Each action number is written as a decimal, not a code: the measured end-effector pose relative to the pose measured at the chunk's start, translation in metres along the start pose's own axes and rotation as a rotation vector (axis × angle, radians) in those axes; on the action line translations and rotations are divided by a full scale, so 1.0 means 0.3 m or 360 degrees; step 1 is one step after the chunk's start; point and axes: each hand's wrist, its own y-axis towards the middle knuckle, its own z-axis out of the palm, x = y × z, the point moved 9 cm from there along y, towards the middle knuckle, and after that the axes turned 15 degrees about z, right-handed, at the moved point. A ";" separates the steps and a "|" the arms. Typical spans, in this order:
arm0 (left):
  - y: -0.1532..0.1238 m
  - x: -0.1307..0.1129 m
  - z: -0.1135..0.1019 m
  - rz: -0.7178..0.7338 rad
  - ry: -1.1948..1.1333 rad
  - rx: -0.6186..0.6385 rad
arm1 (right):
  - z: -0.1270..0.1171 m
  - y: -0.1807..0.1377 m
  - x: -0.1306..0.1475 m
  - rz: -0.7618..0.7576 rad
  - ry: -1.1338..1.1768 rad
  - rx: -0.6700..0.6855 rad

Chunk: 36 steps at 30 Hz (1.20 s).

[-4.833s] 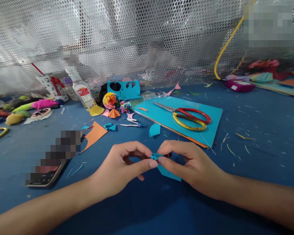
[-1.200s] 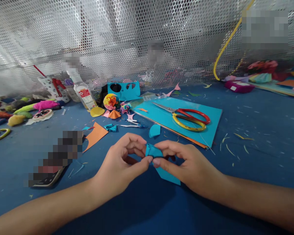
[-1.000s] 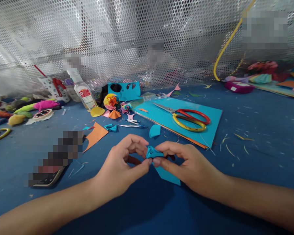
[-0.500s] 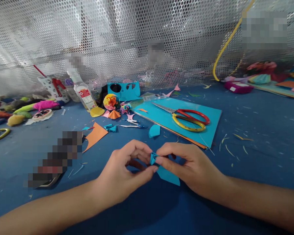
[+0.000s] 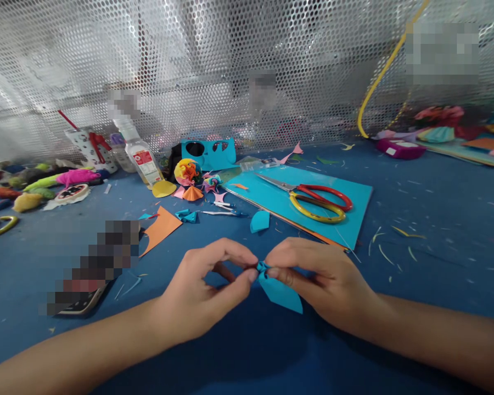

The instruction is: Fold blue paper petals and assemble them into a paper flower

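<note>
Between my two hands is a small folded piece of blue paper [image 5: 263, 267], with narrow pleats or curls at its top. My left hand [image 5: 214, 285] pinches its left side between thumb and fingertips. On the other side, my right hand [image 5: 313, 274] grips it between thumb and curled forefinger. A flat blue paper piece [image 5: 282, 296] shows just below; whether it joins the folded part or lies on the table, I cannot tell. Beyond my hands lies a rounded blue paper cutout [image 5: 259, 221], and a small folded blue paper piece [image 5: 186, 216] sits further left.
Scissors with red and yellow handles [image 5: 319, 203] rest on a stack of blue sheets [image 5: 354, 189]. Left of my hands are an orange paper scrap [image 5: 161, 229] and a phone [image 5: 82, 302]. A glue bottle [image 5: 143, 159] and paper flowers [image 5: 187, 173] stand near the perforated silver wall [image 5: 214, 66].
My left fingertips have drawn slightly left and closed into a tighter pinch. The folded paper has turned and sits a little lower, and more of the flat blue piece shows.
</note>
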 end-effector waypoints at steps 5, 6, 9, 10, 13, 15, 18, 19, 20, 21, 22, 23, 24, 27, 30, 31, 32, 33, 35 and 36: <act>0.012 0.000 0.006 0.0035 0.0009 0.0099 | 0.004 -0.006 0.002 -0.0128 -0.0063 0.0010; 0.016 0.000 0.007 0.0030 0.0004 0.0120 | 0.004 -0.007 0.001 -0.0143 -0.0083 0.0008; 0.019 0.017 0.016 -0.0098 -0.0049 0.0201 | 0.004 -0.008 0.000 -0.0182 -0.0114 0.0021; 0.017 0.026 0.019 -0.0161 -0.0065 0.0222 | 0.003 -0.008 -0.001 -0.0188 -0.0111 0.0026; 0.011 0.041 0.021 -0.0269 -0.0053 0.0247 | 0.006 -0.004 -0.001 -0.0190 -0.0104 0.0045; 0.012 0.036 0.021 -0.0235 0.0003 0.0240 | 0.014 -0.004 0.003 -0.0204 -0.0122 0.0060; 0.016 0.014 0.021 -0.0094 0.0117 0.0193 | 0.028 -0.006 0.011 -0.0230 -0.0184 0.0074; 0.017 0.005 0.020 -0.0043 0.0162 0.0159 | 0.032 -0.007 0.013 -0.0228 -0.0208 0.0069; 0.017 -0.004 0.016 0.0003 0.0212 0.0116 | 0.034 -0.006 0.012 -0.0219 -0.0231 0.0062; 0.016 -0.012 0.011 0.0040 0.0264 0.0069 | 0.036 -0.006 0.012 -0.0206 -0.0253 0.0055; 0.015 -0.020 0.007 0.0074 0.0312 0.0030 | 0.038 -0.005 0.010 -0.0190 -0.0275 0.0046; 0.014 -0.026 0.004 0.0102 0.0354 -0.0001 | 0.039 -0.003 0.008 -0.0171 -0.0293 0.0039; 0.013 -0.032 0.002 0.0128 0.0385 -0.0020 | 0.040 -0.002 0.005 -0.0152 -0.0306 0.0035; 0.012 -0.039 0.003 0.0182 0.0415 -0.0004 | 0.042 0.002 -0.001 -0.0104 -0.0301 0.0035; 0.012 -0.031 0.010 0.0168 0.0382 0.0081 | 0.038 0.002 -0.001 -0.0076 -0.0260 0.0037; 0.012 -0.026 0.012 0.0144 0.0352 0.0111 | 0.036 0.001 0.000 -0.0073 -0.0252 0.0040; 0.012 -0.021 0.015 0.0110 0.0313 0.0137 | 0.036 0.000 0.002 -0.0073 -0.0249 0.0047; 0.011 -0.015 0.017 0.0071 0.0272 0.0155 | 0.035 0.000 0.004 -0.0071 -0.0249 0.0051; 0.010 -0.006 0.020 -0.0006 0.0198 0.0167 | 0.032 -0.001 0.004 -0.0064 -0.0251 0.0051; 0.008 -0.002 0.023 -0.0041 0.0167 0.0172 | 0.029 -0.001 0.003 -0.0053 -0.0252 0.0045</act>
